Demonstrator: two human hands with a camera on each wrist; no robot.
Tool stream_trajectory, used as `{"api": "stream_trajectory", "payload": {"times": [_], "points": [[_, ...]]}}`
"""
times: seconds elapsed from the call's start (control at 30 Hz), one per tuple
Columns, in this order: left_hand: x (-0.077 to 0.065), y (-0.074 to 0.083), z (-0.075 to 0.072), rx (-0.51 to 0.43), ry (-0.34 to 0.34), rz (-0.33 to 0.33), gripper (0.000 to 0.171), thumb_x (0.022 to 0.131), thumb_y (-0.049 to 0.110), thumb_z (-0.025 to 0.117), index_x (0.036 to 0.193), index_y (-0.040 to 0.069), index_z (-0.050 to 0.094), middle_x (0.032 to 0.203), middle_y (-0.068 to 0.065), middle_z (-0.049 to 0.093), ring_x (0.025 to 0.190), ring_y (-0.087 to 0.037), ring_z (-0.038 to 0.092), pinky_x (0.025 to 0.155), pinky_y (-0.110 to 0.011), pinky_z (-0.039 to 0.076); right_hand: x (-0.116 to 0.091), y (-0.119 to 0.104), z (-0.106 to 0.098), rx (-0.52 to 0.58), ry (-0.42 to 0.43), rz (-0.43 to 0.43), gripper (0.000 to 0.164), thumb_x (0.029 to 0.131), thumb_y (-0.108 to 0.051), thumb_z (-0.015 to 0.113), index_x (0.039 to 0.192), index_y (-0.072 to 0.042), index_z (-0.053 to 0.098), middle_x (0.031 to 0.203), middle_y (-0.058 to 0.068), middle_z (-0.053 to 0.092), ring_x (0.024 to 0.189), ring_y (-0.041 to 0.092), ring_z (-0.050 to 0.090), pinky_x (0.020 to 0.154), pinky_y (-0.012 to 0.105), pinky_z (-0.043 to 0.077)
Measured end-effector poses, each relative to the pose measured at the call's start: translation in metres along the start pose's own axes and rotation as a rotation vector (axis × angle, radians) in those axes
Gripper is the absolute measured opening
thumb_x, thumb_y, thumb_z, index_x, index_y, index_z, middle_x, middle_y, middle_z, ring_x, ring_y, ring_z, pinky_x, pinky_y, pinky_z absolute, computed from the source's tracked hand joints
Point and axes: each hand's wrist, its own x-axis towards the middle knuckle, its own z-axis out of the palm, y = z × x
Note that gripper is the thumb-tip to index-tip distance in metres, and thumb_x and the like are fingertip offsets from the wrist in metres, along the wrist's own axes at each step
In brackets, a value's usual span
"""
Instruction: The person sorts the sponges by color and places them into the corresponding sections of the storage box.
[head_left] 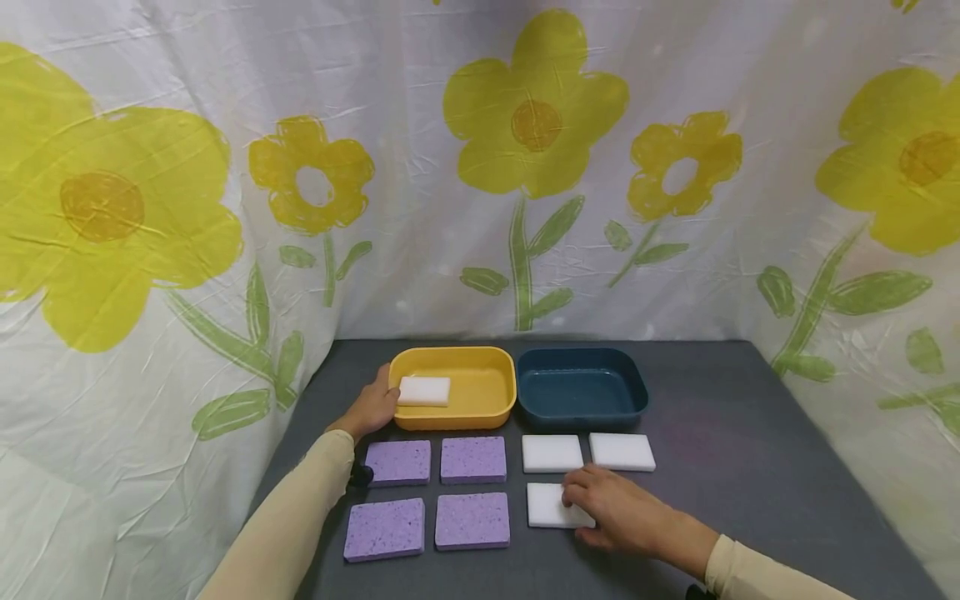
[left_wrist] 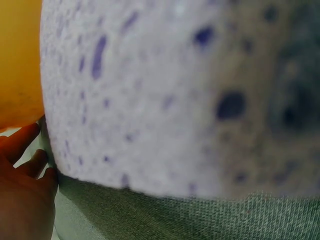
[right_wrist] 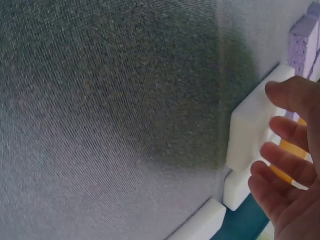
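Note:
My left hand (head_left: pixel 372 406) grips the left rim of the yellow tray (head_left: pixel 487 414), its fingers along the outer wall. Inside that tray, at its left end, lies a white sponge (head_left: pixel 424 391). Over the nearest white sponge (head_left: pixel 546 505) on the table is my right hand (head_left: pixel 618 510), fingers bent and spread. In the right wrist view the thumb (right_wrist: pixel 287 95) overlaps that sponge's edge, with a gap between thumb and fingers. Two more white sponges (head_left: pixel 552 454) (head_left: pixel 622 452) lie in a row just beyond.
A dark blue tray (head_left: pixel 581 421) stands right of the yellow one. Purple speckled sponges (head_left: pixel 472 522) lie in two rows on the left of the grey table (head_left: pixel 720 500); one purple sponge (left_wrist: pixel 130 100) fills the left wrist view. A flowered curtain (head_left: pixel 405 250) hangs behind.

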Motion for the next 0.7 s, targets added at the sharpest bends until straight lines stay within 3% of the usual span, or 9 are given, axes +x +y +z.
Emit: {"api": "stream_trajectory", "payload": {"times": [0.33,0.7], "points": [[-0.007,0.005,-0.001,0.004,-0.002,-0.001,0.066,0.115,0.023,0.036,0.172,0.007,0.009,0.17,-0.033,0.037,0.15,-0.046,0.047,0.128,-0.069,0.029,-0.001,0.001,0.011,0.029,0.003,0.056,0.031,0.089,-0.023,0.091,0.114,-0.019,0.072,0.122,0.0,0.069,0.108,0.017,0.065,0.095,0.04,0.061],[-0.003,0.002,-0.001,-0.01,-0.002,-0.005,0.067,0.115,0.024,0.036,0.173,0.008,0.008,0.171,-0.03,0.037,0.153,-0.046,0.045,0.129,-0.068,0.028,-0.001,0.002,0.013,0.063,0.015,0.065,0.029,0.09,-0.021,0.089,0.113,-0.021,0.071,0.116,-0.005,0.066,0.103,0.011,0.063,0.091,0.037,0.061]]}}
